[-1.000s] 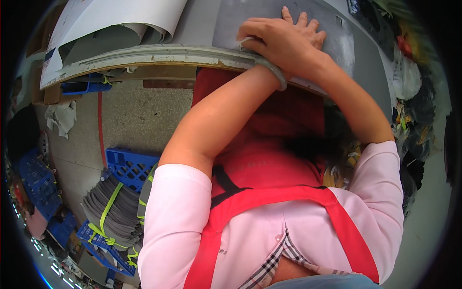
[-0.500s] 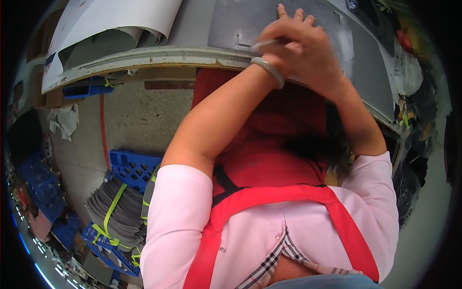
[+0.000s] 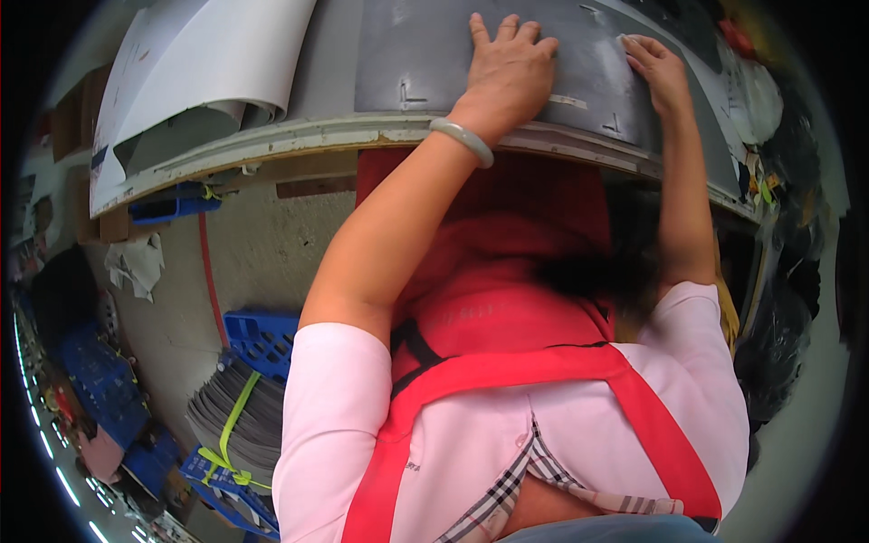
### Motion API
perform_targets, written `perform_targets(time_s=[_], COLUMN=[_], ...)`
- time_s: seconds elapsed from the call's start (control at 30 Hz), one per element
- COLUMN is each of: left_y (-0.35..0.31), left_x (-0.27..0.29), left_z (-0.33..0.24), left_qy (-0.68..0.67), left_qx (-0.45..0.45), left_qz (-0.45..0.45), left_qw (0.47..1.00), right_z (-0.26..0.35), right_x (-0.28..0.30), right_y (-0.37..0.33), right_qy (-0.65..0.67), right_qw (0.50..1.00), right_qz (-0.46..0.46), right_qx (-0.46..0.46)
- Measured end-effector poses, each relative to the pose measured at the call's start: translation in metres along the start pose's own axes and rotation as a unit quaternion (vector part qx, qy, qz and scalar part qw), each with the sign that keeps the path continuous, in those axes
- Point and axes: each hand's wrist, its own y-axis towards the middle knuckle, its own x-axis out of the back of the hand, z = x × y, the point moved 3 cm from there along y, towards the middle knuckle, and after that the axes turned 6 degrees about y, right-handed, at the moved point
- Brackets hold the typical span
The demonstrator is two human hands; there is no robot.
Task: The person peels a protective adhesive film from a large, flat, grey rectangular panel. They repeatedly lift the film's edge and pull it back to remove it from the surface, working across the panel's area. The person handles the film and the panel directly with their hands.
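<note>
My left hand (image 3: 511, 72) lies with fingers spread on a dark grey sheet (image 3: 407, 54), a pale bangle (image 3: 463, 142) round its wrist. Over the sheet's right part, the fingers of my right hand (image 3: 662, 74) are pinched together on a small white piece (image 3: 624, 40). Most of that piece is covered by the fingertips, so its kind does not show. The sheet bears L-shaped corner marks, whitish smears and a short pale strip (image 3: 568, 101) near its front edge.
A worktable with a worn front edge (image 3: 362, 132) carries a large curled white sheet (image 3: 226, 63) at left. Below left, blue crates (image 3: 261, 339) and a strapped stack of grey sheets (image 3: 237, 407) stand on the floor. Plastic bags (image 3: 756, 104) hang beyond the table's right end.
My right hand has gone from across my left wrist to the right part of the sheet, carrying the white piece. The left hand has shifted slightly left in view, still spread.
</note>
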Motion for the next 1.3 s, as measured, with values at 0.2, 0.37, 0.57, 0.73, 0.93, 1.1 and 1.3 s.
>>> perform_targets(time_s=[0.2, 0.37, 0.57, 0.73, 0.93, 1.1, 1.3], left_y=[0.004, 0.001, 0.003, -0.04, -0.027, -0.015, -0.011], left_x=[0.001, 0.004, 0.014, 0.069, 0.057, 0.051, 0.054], left_z=[-0.004, 0.0, -0.003, -0.081, -0.028, -0.012, -0.007], left_qy=[0.056, 0.066, -0.031, -0.218, -0.114, -0.22, -0.214], left_qx=[0.003, 0.012, -0.033, -0.205, -0.09, 0.0, -0.022], left_qz=[0.014, 0.028, -0.033, -0.003, 0.118, 0.247, 0.248], left_qw=[0.998, 0.997, 0.998, 0.954, 0.982, 0.944, 0.944], right_z=[-0.037, -0.021, -0.005, 0.003, 0.03, 0.014, 0.007], right_x=[0.03, 0.018, -0.007, -0.027, -0.027, -0.022, -0.013], right_y=[0.027, 0.013, 0.001, -0.003, -0.013, -0.011, -0.021], right_qy=[-0.014, 0.177, 0.204, 0.375, 0.545, 0.599, 0.61], right_qw=[1.0, 0.984, 0.963, 0.918, 0.819, 0.78, 0.777], right_qz=[-0.01, -0.015, 0.16, 0.13, 0.18, 0.177, 0.153], right_qx=[0.0, -0.019, -0.075, -0.016, 0.005, -0.029, -0.027])
